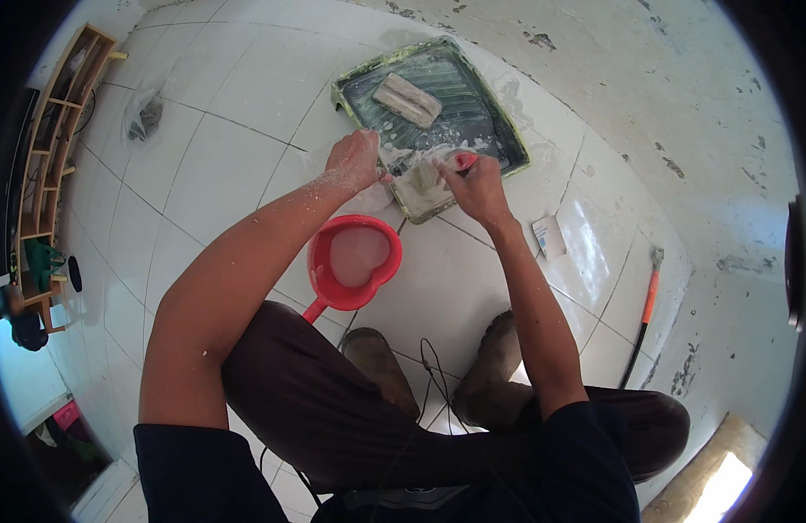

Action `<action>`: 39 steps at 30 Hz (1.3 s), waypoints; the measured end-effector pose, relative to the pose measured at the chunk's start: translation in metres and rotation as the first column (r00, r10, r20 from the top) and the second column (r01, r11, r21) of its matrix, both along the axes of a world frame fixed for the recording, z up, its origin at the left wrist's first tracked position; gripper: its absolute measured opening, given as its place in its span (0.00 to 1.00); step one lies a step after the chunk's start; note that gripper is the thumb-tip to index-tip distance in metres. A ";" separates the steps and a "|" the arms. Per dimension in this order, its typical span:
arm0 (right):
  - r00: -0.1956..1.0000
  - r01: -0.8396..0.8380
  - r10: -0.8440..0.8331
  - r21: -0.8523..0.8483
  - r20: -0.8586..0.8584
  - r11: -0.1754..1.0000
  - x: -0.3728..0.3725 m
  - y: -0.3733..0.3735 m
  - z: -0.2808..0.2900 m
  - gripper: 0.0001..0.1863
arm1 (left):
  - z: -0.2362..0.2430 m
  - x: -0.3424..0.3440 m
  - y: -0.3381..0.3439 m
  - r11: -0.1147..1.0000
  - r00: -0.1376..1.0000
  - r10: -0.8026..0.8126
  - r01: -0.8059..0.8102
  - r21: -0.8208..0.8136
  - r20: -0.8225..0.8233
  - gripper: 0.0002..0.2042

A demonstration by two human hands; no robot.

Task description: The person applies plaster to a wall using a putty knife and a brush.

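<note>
One dark tray (486, 96) holds one block (408, 100) and white paste (423, 186); one red dipper (322, 272), nearer me, holds cloudy liquid (359, 254). My right hand (483, 192) clamps one red handle (465, 161) over the tray's near end; I can't tell whether my left hand (355, 161), by the tray's left edge, grips anything.

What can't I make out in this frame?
All in the head view:
- Left hand: only its back shows clearly, hiding what, if anything, the fingers pinch.
- Red item in the right hand: mostly covered by the grip, so its full shape is unclear.
- Red dipper: cloudy liquid hides its bottom; the knee hides its handle's end.
- Dark object at right: cut off by the lens rim.
</note>
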State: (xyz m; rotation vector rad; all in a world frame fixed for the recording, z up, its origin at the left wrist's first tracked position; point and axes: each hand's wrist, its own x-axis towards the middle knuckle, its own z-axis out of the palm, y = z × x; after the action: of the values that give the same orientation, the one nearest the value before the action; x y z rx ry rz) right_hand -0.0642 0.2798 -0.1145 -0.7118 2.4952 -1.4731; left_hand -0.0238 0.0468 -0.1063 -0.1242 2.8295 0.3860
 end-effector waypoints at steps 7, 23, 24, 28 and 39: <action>0.989 0.151 -0.151 0.070 -0.011 0.986 0.003 0.003 -0.007 0.14 | 0.000 0.000 -0.002 1.000 1.000 0.006 -0.006 -0.011 0.008 0.34; 0.920 -0.324 0.341 0.113 -0.194 0.939 0.001 0.012 -0.001 0.07 | 0.004 0.000 0.003 0.999 0.999 0.040 -0.040 -0.020 -0.002 0.32; 0.925 -0.341 0.352 0.096 -0.142 0.935 0.008 0.007 0.000 0.08 | 0.005 -0.001 0.003 0.999 0.999 0.042 -0.042 -0.020 0.000 0.32; 0.955 -0.281 0.291 0.133 -0.064 0.951 0.008 0.003 0.017 0.11 | 0.004 0.000 0.002 0.999 1.000 0.028 -0.028 -0.037 0.002 0.32; 0.983 -0.072 0.097 0.158 -0.153 0.985 -0.006 0.013 -0.014 0.15 | 0.001 -0.004 0.001 1.000 1.000 0.009 -0.009 -0.016 0.015 0.35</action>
State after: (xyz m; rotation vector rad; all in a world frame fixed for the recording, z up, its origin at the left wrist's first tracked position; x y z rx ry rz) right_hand -0.0699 0.2931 -0.1285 -0.9290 2.6232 -1.2258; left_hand -0.0281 0.0478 -0.1057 -0.1425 2.8184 0.3629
